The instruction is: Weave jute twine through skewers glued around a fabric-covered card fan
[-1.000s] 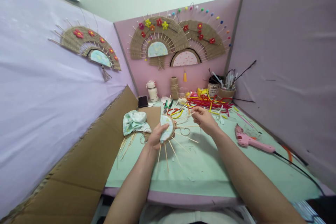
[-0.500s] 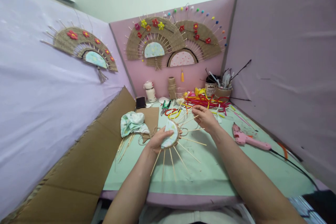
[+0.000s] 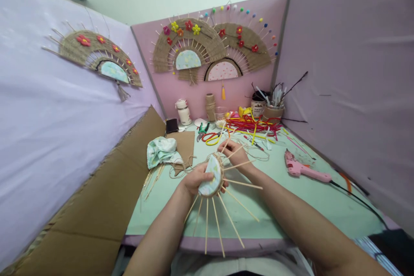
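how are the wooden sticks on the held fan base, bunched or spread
Spread: the wooden sticks radiate from the fan base's curved edge, with gaps between them.

Single view from a camera worn on the person's head, set above and behind the fingers (image 3: pixel 207 176) and facing forward with a downward tilt across the table (image 3: pixel 258 220). The fingers appear fairly near, slightly below mid-field, with the forearms (image 3: pixel 291 209) running from them back toward the lens. The wide field takes in the table's front edge closer than the fingers, the pink panel (image 3: pixel 196 94) well beyond them, and the left panel (image 3: pixel 42 138) and right panel (image 3: pixel 349 77) flanking them.
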Demonstrator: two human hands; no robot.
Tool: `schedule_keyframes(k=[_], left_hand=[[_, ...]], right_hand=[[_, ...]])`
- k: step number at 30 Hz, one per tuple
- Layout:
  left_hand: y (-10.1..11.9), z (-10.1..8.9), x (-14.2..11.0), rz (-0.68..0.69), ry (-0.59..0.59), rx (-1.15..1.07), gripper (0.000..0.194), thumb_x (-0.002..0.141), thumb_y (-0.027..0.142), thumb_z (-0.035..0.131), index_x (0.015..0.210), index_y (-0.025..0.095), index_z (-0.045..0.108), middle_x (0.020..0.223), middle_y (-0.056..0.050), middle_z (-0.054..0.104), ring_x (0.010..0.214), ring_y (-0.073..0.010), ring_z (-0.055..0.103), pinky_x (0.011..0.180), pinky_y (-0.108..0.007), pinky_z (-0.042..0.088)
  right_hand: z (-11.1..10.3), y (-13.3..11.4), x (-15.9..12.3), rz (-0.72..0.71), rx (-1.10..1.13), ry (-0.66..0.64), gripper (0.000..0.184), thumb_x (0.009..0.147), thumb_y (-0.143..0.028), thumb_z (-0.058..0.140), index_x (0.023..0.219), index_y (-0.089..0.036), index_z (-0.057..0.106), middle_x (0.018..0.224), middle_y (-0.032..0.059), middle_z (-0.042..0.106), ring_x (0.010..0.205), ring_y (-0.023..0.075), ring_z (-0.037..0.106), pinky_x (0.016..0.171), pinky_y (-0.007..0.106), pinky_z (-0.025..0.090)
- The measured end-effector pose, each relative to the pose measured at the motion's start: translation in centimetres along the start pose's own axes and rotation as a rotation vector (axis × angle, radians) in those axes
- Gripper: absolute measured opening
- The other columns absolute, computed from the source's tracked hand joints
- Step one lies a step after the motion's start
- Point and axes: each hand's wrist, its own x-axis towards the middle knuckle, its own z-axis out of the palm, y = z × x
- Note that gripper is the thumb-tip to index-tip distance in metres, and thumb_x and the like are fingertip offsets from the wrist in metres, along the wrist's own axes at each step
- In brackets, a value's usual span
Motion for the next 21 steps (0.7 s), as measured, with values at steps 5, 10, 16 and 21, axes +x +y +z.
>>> schedule_keyframes(k=[5, 10, 16, 21], left_hand=[[-0.3, 0.5, 0.2, -0.044, -0.075, -0.035, 0.053, 0.064, 0.031, 0.077, 0.108, 0.013, 0.052, 0.082, -0.012, 0.069, 0.069, -0.0235, 0.068, 0.054, -0.029, 0.054], [0.1, 1.2, 0.4, -0.012, -0.054, -0.038, 0.058, 0.066, 0.030, 0.076, 0.115, 0.018, 0.049, 0.094, -0.013, 0.068, 0.080, -0.0274, 0.068, 0.060, -0.034, 0.055], [-0.2, 0.9, 0.7, -0.014, -0.046, -0.082, 0.064, 0.068, 0.042, 0.073, 0.122, 0.019, 0.047, 0.093, -0.013, 0.069, 0.079, -0.0266, 0.069, 0.063, -0.039, 0.056], [-0.8, 0.8, 1.2, -0.033, 0.018, -0.146, 0.052, 0.077, 0.047, 0.063, 0.117, 0.017, 0.051, 0.083, -0.011, 0.070, 0.072, -0.0249, 0.069, 0.062, -0.039, 0.056]], right_hand=[[0.0, -0.1, 0.0, -0.045, -0.012, 0.058, 0.018, 0.071, -0.035, 0.062, 0.068, -0.018, 0.060, 0.063, -0.0005, 0.056, 0.059, 0.0133, 0.048, 0.056, 0.026, 0.039], [-0.4, 0.3, 0.4, -0.038, -0.028, 0.086, 0.021, 0.073, -0.038, 0.061, 0.066, -0.018, 0.060, 0.061, -0.0005, 0.055, 0.058, 0.0135, 0.048, 0.056, 0.026, 0.039], [-0.7, 0.1, 0.5, -0.050, -0.027, 0.151, 0.021, 0.074, -0.038, 0.060, 0.067, -0.018, 0.059, 0.063, -0.0006, 0.055, 0.060, 0.0138, 0.049, 0.059, 0.027, 0.040], [-0.6, -0.2, 0.4, -0.053, -0.024, 0.142, 0.019, 0.072, -0.037, 0.060, 0.067, -0.018, 0.058, 0.063, 0.0001, 0.056, 0.061, 0.0141, 0.048, 0.059, 0.027, 0.041]])
